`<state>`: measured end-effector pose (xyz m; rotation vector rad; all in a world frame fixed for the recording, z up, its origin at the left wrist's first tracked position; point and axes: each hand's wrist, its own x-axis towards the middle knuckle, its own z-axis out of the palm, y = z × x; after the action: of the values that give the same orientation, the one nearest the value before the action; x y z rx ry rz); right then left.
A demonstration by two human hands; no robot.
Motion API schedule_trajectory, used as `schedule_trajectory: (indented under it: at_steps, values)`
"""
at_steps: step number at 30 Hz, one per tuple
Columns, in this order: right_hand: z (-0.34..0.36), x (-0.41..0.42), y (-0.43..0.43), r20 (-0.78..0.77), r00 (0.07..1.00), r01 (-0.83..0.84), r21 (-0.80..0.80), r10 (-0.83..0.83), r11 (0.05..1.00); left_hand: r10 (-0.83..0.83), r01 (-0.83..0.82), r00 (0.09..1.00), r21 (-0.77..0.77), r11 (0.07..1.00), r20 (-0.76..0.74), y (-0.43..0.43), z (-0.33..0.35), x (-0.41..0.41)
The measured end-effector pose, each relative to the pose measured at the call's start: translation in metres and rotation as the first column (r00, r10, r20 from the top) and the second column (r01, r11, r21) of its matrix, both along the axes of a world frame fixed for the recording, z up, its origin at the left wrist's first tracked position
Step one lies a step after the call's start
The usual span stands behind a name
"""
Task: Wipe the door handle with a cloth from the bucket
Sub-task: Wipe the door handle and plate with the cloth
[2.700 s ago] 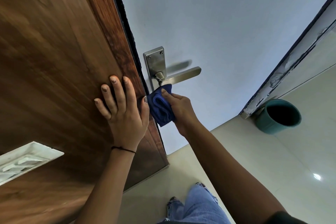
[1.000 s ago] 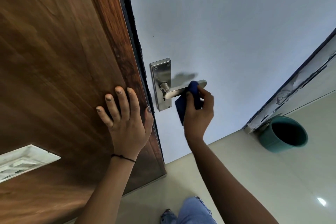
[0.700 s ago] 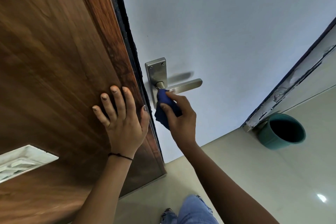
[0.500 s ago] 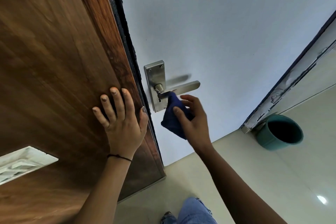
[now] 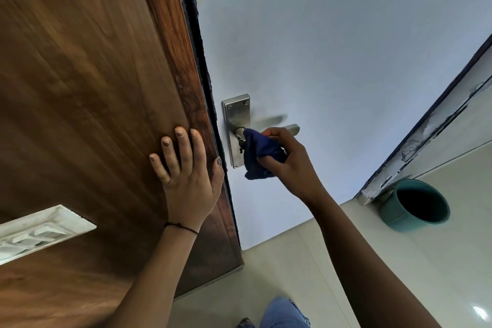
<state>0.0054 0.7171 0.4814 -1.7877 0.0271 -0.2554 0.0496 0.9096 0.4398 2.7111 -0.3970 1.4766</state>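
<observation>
Handle (image 5: 292, 129) lever points right, cloth (image 5: 259, 153) and right hand (image 5: 290, 160) wrapped around it.

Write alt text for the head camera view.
A right hand presses a blue cloth on a steel door handle, while the left hand lies flat against the wooden door. A teal bucket stands on the floor.

we see a brown wood-grain door (image 5: 80, 88) filling the left, its dark edge strip (image 5: 202, 66) running beside a pale blue-grey wall (image 5: 332, 34). a white recessed panel (image 5: 40, 231) sits low on the door's left. beige floor tiles (image 5: 292, 274) spread below, with blue jeans (image 5: 282, 313) near the bottom edge and a chipped white frame (image 5: 426, 130) at right.
</observation>
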Motion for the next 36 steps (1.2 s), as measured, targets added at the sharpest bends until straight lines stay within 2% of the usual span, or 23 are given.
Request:
schedule_trajectory:
  at_steps: [3, 6, 8, 10, 13, 16, 19, 22, 24, 26, 29, 31, 34, 36]
  values:
    - [-0.004, 0.007, 0.008, 0.057, 0.998, 0.035, -0.133, -0.028, 0.990, -0.001, 0.001, 1.000, 0.009, 1.000, 0.006, 0.000, 0.000, -0.001]
    - [-0.014, 0.008, 0.010, 0.182, 0.967, 0.225, -0.281, -0.179, 0.933, 0.002, -0.002, 1.000, 0.015, 1.000, 0.007, 0.000, 0.000, 0.000]
    - [-0.018, 0.010, 0.005, 0.219, 0.925, 0.352, -0.181, -0.311, 0.918, 0.005, -0.005, 1.000, 0.016, 1.000, 0.004, 0.000, 0.000, -0.001]
    - [-0.022, 0.011, -0.001, 0.186, 0.874, 0.465, -0.053, -0.449, 0.884, 0.005, -0.005, 1.000, 0.014, 1.000, 0.002, 0.000, -0.001, 0.000]
    - [-0.028, 0.014, -0.003, 0.176, 0.796, 0.604, -0.169, -0.579, 0.779, 0.013, -0.013, 1.000, 0.019, 1.000, 0.004, 0.000, -0.001, 0.001]
    - [-0.032, 0.014, 0.018, 0.229, 0.794, 0.605, -0.217, -0.562, 0.766, 0.017, -0.018, 1.000, 0.023, 1.000, 0.008, 0.000, -0.002, 0.001]
    - [-0.038, 0.013, 0.050, 0.337, 0.833, 0.536, -0.294, -0.439, 0.791, 0.017, -0.018, 1.000, 0.029, 0.999, 0.011, 0.000, -0.001, 0.000]
    - [-0.040, 0.015, 0.061, 0.402, 0.844, 0.513, -0.410, -0.355, 0.754, 0.017, -0.017, 1.000, 0.036, 0.999, 0.019, 0.001, -0.001, 0.000]
    - [-0.040, 0.018, 0.045, 0.377, 0.844, 0.519, -0.389, -0.383, 0.761, 0.010, -0.011, 1.000, 0.032, 0.999, 0.015, 0.000, -0.001, 0.000]
    - [-0.039, 0.021, 0.019, 0.322, 0.814, 0.569, -0.281, -0.483, 0.773, 0.009, -0.009, 1.000, 0.027, 1.000, 0.007, 0.000, -0.001, 0.000]
    - [-0.036, 0.028, -0.011, 0.269, 0.761, 0.646, -0.227, -0.590, 0.729, 0.010, -0.010, 1.000, 0.027, 1.000, -0.001, 0.000, 0.000, -0.001]
    - [-0.036, 0.029, -0.004, 0.311, 0.766, 0.635, -0.237, -0.562, 0.735, 0.016, -0.016, 1.000, 0.031, 0.999, 0.001, 0.001, 0.000, -0.001]
    - [-0.040, 0.023, 0.037, 0.342, 0.836, 0.524, -0.264, -0.429, 0.810, 0.014, -0.014, 1.000, 0.034, 0.999, 0.005, 0.001, -0.001, -0.001]
    - [-0.037, 0.018, 0.061, 0.346, 0.867, 0.482, -0.394, -0.359, 0.783, 0.011, -0.011, 1.000, 0.041, 0.999, 0.004, 0.002, -0.001, -0.001]
